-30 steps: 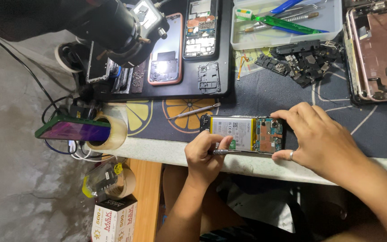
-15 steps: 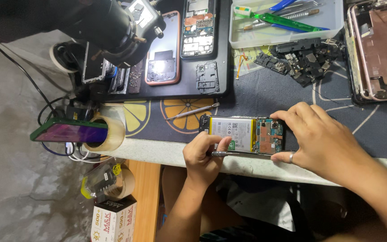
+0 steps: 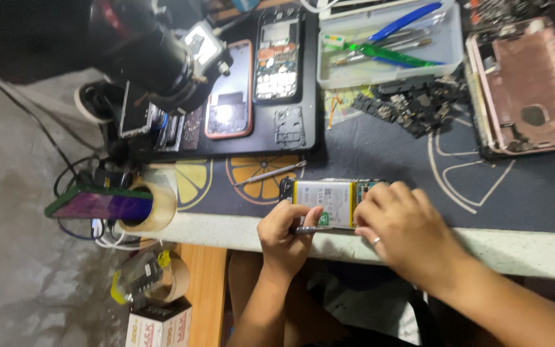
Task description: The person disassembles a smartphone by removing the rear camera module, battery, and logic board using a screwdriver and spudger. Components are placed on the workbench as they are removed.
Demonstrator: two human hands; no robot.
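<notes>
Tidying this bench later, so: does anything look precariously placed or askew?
Yes. A phone with a purple screen lies balanced across the top of a tape roll at the table's edge, overhanging it. The opened phone under both hands also sits near that edge.

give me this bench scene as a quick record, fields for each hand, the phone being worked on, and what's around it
left hand: grips a thin metal tool at the near edge of the opened phone
right hand: lies over the phone's right end, ring on one finger
opened phone: back off, pale battery exposed, flat on the dark mat
behind it: metal pick, black tray with other phones
far right: pink phone shell
far back: clear tool box
left: tape roll
</notes>
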